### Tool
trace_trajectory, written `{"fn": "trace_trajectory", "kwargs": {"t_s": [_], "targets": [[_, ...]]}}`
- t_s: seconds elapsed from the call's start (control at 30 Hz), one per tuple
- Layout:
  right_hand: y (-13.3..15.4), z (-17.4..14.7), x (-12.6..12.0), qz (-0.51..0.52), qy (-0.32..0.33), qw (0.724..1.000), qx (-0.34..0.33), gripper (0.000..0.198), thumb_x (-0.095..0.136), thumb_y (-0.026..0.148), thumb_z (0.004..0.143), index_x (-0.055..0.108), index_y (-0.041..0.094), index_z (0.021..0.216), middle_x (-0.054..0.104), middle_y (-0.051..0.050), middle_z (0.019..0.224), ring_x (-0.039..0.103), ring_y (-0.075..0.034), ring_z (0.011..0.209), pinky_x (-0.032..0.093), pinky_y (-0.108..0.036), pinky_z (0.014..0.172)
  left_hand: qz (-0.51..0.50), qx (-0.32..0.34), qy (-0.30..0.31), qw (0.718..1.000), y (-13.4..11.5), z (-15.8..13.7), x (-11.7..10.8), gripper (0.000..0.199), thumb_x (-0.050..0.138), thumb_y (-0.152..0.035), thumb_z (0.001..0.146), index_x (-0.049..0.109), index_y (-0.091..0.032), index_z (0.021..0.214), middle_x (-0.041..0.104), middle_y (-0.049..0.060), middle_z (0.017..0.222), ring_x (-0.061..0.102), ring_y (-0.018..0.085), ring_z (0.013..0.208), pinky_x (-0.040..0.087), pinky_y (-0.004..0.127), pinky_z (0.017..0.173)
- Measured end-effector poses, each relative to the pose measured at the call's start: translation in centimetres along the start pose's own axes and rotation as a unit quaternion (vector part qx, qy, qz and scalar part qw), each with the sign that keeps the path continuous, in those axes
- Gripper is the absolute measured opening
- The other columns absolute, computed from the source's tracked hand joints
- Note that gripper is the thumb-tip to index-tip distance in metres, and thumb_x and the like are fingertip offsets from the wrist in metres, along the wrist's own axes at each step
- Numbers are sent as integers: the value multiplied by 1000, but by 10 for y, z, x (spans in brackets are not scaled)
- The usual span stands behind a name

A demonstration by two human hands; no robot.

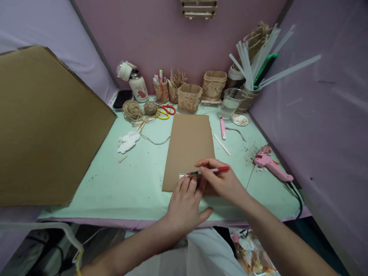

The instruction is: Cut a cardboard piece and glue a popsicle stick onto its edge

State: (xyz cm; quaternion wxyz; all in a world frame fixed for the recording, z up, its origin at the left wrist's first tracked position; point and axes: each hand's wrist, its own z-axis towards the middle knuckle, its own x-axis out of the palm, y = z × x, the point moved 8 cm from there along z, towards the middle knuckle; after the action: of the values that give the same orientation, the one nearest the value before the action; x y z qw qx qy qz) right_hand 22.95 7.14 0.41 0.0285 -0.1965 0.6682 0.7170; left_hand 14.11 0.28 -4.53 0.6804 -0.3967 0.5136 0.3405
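Note:
A rectangular sheet of brown cardboard [191, 138] lies flat on the table in front of me. My left hand [185, 201] rests on its lower part with the fingers stretched out, pressing down a small ruler [183, 175]. Most of the ruler is hidden beneath the fingers. My right hand [220, 180] grips a red pen [222, 169], whose dark tip end points left along the ruler's upper edge. Whether the tip touches the cardboard is too small to tell.
A large cardboard panel [51, 130] stands at the left. Twine balls [132, 110], scissors [166, 111] and woven baskets [189, 97] line the back. To the right are a pink cutter [222, 128], a wooden stick [222, 145], a plastic cup [229, 107] and a pink glue gun [271, 164].

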Motion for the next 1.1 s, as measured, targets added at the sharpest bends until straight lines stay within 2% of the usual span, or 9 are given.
{"fn": "trace_trajectory", "kwargs": {"t_s": [0.13, 0.3, 0.77, 1.1], "targets": [[-13, 18, 20, 16, 29, 998, 51, 14, 56, 29, 84, 63, 19, 77, 70, -1, 74, 65, -15, 68, 49, -24, 61, 11, 7, 4, 1000, -1, 0, 1, 80, 56, -64, 79, 43, -16, 141, 47, 15, 140, 36, 32, 133, 26, 46, 112], [-22, 22, 24, 25, 34, 996, 76, 14, 56, 29, 83, 61, 20, 73, 69, 0, 67, 64, -15, 63, 47, -24, 58, 15, 12, 9, 1000, -1, 0, 2, 80, 55, -66, 79, 44, -15, 141, 47, 15, 141, 34, 32, 135, 24, 46, 114], [-25, 20, 22, 19, 30, 997, 71, 15, 58, 29, 83, 60, 19, 72, 67, 1, 66, 61, -13, 61, 44, -23, 57, 11, 8, 8, 1000, -1, -1, 3, 80, 56, -65, 79, 45, -14, 140, 49, 15, 137, 36, 32, 132, 25, 47, 113], [-24, 22, 16, 5, 34, 998, 57, 16, 58, 29, 81, 62, 19, 69, 64, 1, 65, 57, -12, 61, 43, -23, 58, 21, 11, -30, 999, -2, -1, -3, 77, 61, -61, 77, 49, -15, 138, 51, 15, 132, 40, 33, 126, 30, 47, 109]]}}
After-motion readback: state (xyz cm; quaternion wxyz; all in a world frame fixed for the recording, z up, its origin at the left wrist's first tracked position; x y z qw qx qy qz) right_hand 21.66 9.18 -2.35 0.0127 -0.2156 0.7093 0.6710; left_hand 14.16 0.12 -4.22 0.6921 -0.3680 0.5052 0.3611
